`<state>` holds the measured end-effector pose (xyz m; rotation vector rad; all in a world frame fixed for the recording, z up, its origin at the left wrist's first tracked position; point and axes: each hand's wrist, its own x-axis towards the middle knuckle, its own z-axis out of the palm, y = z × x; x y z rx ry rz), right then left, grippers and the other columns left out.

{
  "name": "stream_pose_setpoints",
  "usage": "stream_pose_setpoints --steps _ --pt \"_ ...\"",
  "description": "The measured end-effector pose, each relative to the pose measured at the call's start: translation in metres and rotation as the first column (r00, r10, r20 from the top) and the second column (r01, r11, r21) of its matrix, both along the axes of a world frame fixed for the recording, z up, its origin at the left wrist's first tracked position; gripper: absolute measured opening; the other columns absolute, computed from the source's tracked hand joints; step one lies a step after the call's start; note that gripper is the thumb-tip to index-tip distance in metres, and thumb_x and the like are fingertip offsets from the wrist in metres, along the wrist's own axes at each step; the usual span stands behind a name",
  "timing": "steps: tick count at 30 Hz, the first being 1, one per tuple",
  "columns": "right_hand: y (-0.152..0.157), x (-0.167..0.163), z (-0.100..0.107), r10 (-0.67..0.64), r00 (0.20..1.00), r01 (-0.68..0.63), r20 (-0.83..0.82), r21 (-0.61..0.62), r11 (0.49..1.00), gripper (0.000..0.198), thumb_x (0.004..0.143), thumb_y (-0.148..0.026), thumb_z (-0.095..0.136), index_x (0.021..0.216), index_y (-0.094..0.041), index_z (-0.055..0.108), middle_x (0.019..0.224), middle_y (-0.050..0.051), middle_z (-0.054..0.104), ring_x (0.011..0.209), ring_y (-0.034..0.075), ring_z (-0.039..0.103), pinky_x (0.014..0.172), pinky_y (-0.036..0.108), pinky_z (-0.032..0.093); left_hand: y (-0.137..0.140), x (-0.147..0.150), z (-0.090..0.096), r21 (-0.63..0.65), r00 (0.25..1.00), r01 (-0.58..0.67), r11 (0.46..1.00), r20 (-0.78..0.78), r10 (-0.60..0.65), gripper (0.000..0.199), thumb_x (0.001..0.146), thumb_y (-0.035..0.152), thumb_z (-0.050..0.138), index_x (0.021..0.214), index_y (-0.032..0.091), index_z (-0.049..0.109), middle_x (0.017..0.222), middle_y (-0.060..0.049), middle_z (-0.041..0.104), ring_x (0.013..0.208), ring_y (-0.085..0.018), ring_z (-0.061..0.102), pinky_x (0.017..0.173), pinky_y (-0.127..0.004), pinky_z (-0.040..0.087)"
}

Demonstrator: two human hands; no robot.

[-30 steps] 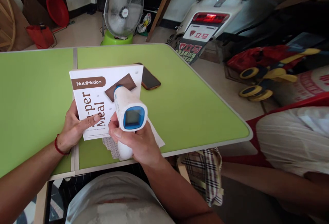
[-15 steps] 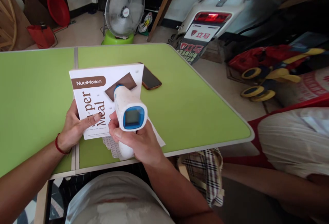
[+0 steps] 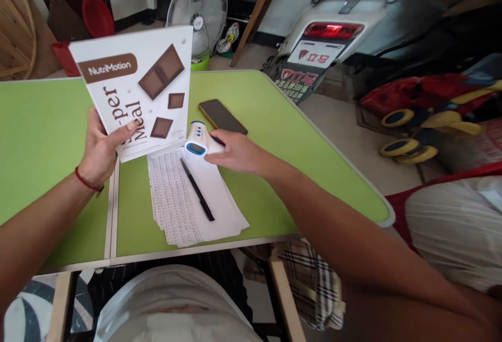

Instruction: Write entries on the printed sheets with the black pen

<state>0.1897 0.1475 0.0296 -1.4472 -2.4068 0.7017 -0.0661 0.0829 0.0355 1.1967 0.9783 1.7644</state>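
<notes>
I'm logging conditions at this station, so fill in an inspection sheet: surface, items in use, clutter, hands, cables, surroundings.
Surface: green table with a pale edge and a seam across it.
Items in use: NutriMotion box, held tilted; white thermometer gun, its blue-framed display facing the wearer.
Clutter: phone lying flat; black pen on handwritten papers.
Hands: left hand grips the box; right hand holds the thermometer gun.
Cables: nothing seen on the table.
Surroundings: fan and scooter beyond the table; another person at right.
</notes>
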Motion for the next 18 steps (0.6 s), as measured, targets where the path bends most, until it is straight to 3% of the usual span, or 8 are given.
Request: stream_pose_setpoints --steps 4,8,15,18 --pt "0.014 -0.002 -0.020 -0.025 0.986 0.004 0.166 0.125 0.992 0.038 0.072 -0.032 0.058 0.106 -0.016 0.062 0.099 0.012 0.064 0.084 0.026 0.062 0.069 0.035 0.047 0.037 -0.001 -0.022 -0.016 0.998 0.056 0.998 -0.015 -0.056 0.064 0.055 0.020 0.088 0.103 0.020 0.046 0.109 -0.007 0.062 0.100 -0.027 0.060 0.082 -0.042 0.050" --pt "0.017 0.003 -0.028 -0.046 0.984 0.026 0.175 0.114 0.993 0.038 0.074 -0.034 0.057 0.107 -0.016 0.062 0.101 0.013 0.063 0.085 0.027 0.062 0.072 0.036 0.048 0.056 -0.005 -0.040 0.013 0.994 0.094 0.995 -0.061 -0.093 0.065 0.056 0.022 0.087 0.107 0.020 0.048 0.109 -0.007 0.062 0.102 -0.027 0.059 0.083 -0.041 0.050" --pt "0.018 0.009 -0.032 -0.024 0.993 0.010 0.112 0.124 0.992 0.034 0.073 -0.032 0.059 0.103 -0.017 0.062 0.100 0.011 0.061 0.088 0.026 0.060 0.079 0.037 0.048 0.054 -0.013 -0.046 -0.052 0.989 0.129 0.990 -0.070 -0.132 0.067 0.057 0.022 0.087 0.110 0.023 0.047 0.109 -0.005 0.063 0.106 -0.028 0.058 0.086 -0.041 0.049" --pt "0.009 0.010 -0.029 -0.014 0.999 -0.002 0.048 0.309 0.951 0.035 0.070 -0.027 0.061 0.103 -0.017 0.061 0.106 0.013 0.060 0.101 0.029 0.057 0.084 0.040 0.047 0.046 -0.014 -0.041 -0.120 0.980 0.146 0.982 -0.116 -0.160 0.069 0.054 0.023 0.088 0.110 0.022 0.048 0.109 -0.006 0.063 0.108 -0.029 0.057 0.088 -0.042 0.047"
